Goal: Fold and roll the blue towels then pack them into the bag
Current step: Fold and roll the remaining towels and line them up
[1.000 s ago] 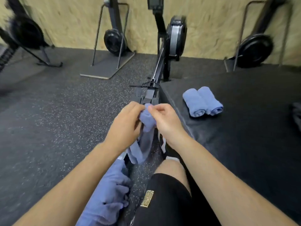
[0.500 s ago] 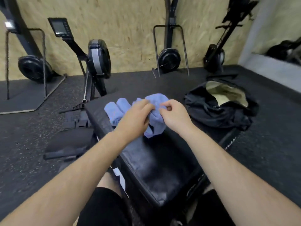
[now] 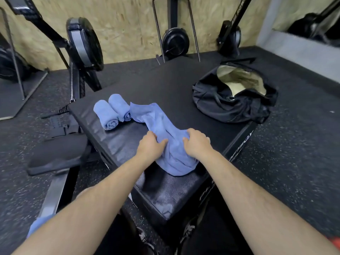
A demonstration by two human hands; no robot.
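**Both hands on a loose towel, black box as my table**

I have my left hand (image 3: 150, 144) and my right hand (image 3: 196, 142) down on the black padded box (image 3: 117, 144), side by side, each with its fingers curled shut on a bunch of the crumpled blue towel (image 3: 165, 137). The cloth lies on top of the box, bunched between my hands, with one end trailing off toward the box's far side.

At the box's far left corner sit two rolled blue towels (image 3: 113, 114), side by side and touching; the loose towel's far end reaches right up to the nearer roll, possibly overlapping it, though the blur makes that hard to judge.

The black bag (image 3: 233, 102) rests at the box's far right corner, mouth open, pale lining showing. Another bit of blue cloth (image 3: 39, 225) shows below the box's left side, by my left forearm.
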